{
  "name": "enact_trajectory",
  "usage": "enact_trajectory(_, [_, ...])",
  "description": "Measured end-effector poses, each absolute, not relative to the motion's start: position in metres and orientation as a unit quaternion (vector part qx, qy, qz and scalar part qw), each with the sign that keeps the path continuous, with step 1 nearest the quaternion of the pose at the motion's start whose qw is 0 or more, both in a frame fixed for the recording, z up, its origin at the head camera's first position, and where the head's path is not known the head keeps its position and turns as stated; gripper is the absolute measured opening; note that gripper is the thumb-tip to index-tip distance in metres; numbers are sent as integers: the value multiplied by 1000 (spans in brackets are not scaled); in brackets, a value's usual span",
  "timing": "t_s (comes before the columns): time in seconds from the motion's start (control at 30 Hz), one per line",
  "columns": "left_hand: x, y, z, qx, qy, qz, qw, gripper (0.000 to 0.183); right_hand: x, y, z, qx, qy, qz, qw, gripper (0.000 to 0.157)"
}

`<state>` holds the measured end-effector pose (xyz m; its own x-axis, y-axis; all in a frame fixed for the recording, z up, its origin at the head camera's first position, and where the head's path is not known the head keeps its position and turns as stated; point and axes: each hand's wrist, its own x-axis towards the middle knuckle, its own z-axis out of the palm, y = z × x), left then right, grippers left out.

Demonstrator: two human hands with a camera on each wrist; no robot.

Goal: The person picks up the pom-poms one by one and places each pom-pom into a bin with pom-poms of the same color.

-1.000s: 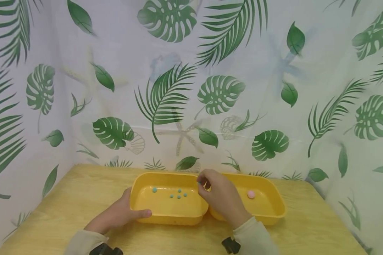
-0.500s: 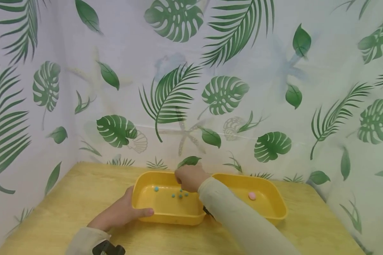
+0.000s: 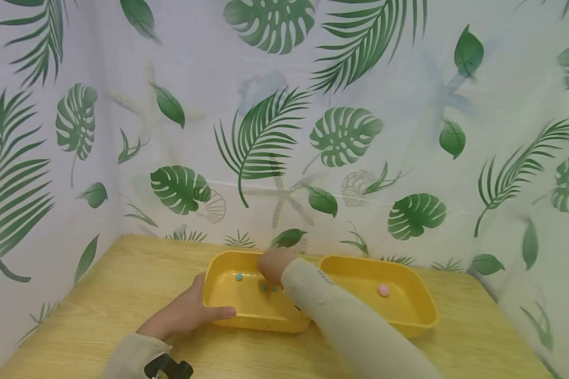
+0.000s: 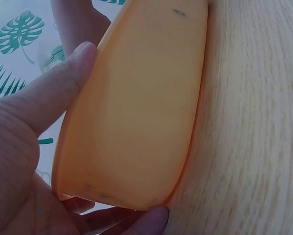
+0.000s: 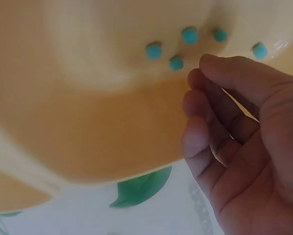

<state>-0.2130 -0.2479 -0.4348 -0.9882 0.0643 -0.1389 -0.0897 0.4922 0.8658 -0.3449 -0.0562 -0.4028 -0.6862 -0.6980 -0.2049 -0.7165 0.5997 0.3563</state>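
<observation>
My left hand (image 3: 189,310) grips the left end of a yellow plastic tray (image 3: 261,322), thumb over the near rim. In the left wrist view its fingers reach round the tray's end. My right hand (image 5: 249,127) is over the far part of this tray, thumb tip and index fingertip close together, other fingers curled. I cannot tell whether a ball sits between those fingertips. Several small blue-green balls (image 5: 190,35) lie on the tray floor near them. A slightly larger blue-green ball (image 3: 239,277) lies toward the tray's left end.
A second yellow tray (image 3: 419,295) stands against the right end of the first, holding one pink ball (image 3: 383,290). My right sleeve (image 3: 346,316) crosses in front of it. The wooden table (image 3: 161,258) backs onto a leaf-patterned wall covering (image 3: 284,131).
My right hand, which pinched a small blue-green ball by the rims where the trays meet, has moved left over the first tray. My left hand keeps its grip. The head view has shifted slightly.
</observation>
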Motion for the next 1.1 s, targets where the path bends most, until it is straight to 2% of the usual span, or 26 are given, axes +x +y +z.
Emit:
enact_trajectory(0.17, [-211,-245,-430,-7,865,496,75,108,-345,-59,-407,-401,891,211,22,15])
enact_trajectory(0.37, [-213,-242,-427,-3,862,501,84,107,-342,-58,-409,-409,881,238,-10,6])
enact_trajectory(0.47, [-215,-241,-427,-4,867,490,85,108,-341,-55,-407,-412,881,233,-14,7])
enact_trajectory(0.57, [-215,-242,-427,-7,873,481,80,110,-341,-49,-395,-409,894,184,5,10])
enact_trajectory(0.73, [-214,-242,-431,1,869,490,70,106,-327,-27,-353,-407,912,48,20,13])
enact_trajectory(0.83, [-214,-242,-433,7,860,505,72,104,-313,-7,-330,-413,911,-12,-1,9])
enact_trajectory(1.03, [-212,-243,-434,-14,891,447,82,128,-282,48,-313,-374,919,-102,-66,4])
enact_trajectory(1.1, [-213,-244,-435,-8,895,437,84,129,-273,68,-316,-354,922,-133,-89,4])
